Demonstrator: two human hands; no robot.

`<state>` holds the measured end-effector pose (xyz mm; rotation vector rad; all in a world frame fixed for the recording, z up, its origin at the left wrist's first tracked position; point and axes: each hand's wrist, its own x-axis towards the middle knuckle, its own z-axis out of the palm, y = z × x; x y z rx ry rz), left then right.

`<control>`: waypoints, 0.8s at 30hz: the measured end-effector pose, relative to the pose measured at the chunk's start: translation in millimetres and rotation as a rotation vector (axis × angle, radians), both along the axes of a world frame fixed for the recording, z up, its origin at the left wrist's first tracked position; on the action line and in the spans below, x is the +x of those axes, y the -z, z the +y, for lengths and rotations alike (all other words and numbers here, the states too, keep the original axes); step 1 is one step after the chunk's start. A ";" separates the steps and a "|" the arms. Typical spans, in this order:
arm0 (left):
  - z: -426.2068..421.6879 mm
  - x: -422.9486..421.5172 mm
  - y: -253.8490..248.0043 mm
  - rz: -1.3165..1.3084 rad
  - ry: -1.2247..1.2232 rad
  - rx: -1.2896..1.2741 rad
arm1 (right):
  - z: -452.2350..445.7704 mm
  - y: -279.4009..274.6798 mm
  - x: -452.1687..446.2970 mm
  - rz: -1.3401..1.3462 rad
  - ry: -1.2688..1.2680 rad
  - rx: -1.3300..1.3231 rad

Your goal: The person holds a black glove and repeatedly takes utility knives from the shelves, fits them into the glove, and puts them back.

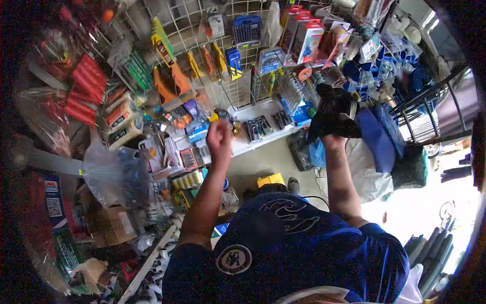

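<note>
My left hand is raised over the shelf with its fingers curled closed. Whether anything is inside them is hidden. Just right of it a small brass-coloured piece stands on the white shelf. My right hand is held up farther right, its fingers mostly covered by the black, soft-looking item it grips. That item has a greyish patch on its right side and flaps hanging down; its exact kind cannot be made out.
Saws with orange handles and packaged tools hang on a wire grid. Red-and-white boxes stand high up. A dark metal rack juts in at right. Cardboard boxes crowd the lower left.
</note>
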<state>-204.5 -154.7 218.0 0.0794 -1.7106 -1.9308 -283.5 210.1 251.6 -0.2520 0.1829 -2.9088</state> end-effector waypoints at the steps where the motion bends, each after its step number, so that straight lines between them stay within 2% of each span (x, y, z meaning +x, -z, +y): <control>1: 12.0 -20.4 -27.7 0.088 0.045 -0.039 | -6.4 -14.4 8.6 0.020 -0.051 -0.045; 3: 30.4 -58.6 -97.5 0.182 -0.042 -0.209 | -0.9 -34.7 19.2 -0.032 -0.087 -0.137; 5: 36.6 -100.3 -150.1 0.268 -0.132 -0.188 | 21.5 -44.0 25.8 -0.180 -0.065 -0.233; 7: 38.4 -133.3 -193.8 0.404 -0.247 -0.087 | 34.2 -75.1 35.7 -0.123 0.021 -0.101; 8: 27.2 -151.4 -207.9 0.507 -0.287 -0.104 | 49.1 -67.3 32.3 -0.090 0.089 -0.046; 9: 25.9 -146.9 -232.4 0.415 -0.438 -0.151 | 72.1 -52.9 30.5 -0.069 0.159 0.010; 10: 9.3 -151.4 -237.4 0.427 -0.511 -0.096 | 97.7 -41.0 30.5 -0.084 0.163 0.049; 11: -5.8 -154.4 -240.9 0.607 -0.678 -0.095 | 115.7 -32.6 30.3 -0.100 0.158 0.094; 13: -31.6 -142.5 -233.3 0.541 -1.130 -0.175 | 116.4 -72.8 42.9 0.196 0.230 0.149; 15: -44.2 -136.3 -218.0 0.512 -1.197 -0.369 | 141.4 -68.5 47.5 0.111 0.298 0.223; 17: -32.1 -127.9 -213.9 0.513 -1.230 -0.479 | 172.6 -26.6 33.8 0.196 0.704 0.789; 18: -27.2 -126.7 -211.1 0.510 -1.240 -0.534 | 177.6 -27.1 31.5 0.150 0.653 0.679; 21: -59.0 -138.3 -196.1 0.787 -0.976 -0.079 | 184.0 -39.6 22.6 0.017 0.500 0.366; 22: -77.0 -142.3 -185.6 0.614 -1.051 -0.143 | 182.1 -48.9 17.3 -0.021 0.438 0.282; 23: -89.5 -147.2 -182.0 0.447 -1.053 -0.166 | 182.3 -59.8 15.5 -0.075 0.261 0.041; 24: -97.8 -154.6 -177.4 0.279 -1.045 -0.189 | 184.1 -57.7 11.0 0.082 0.573 0.883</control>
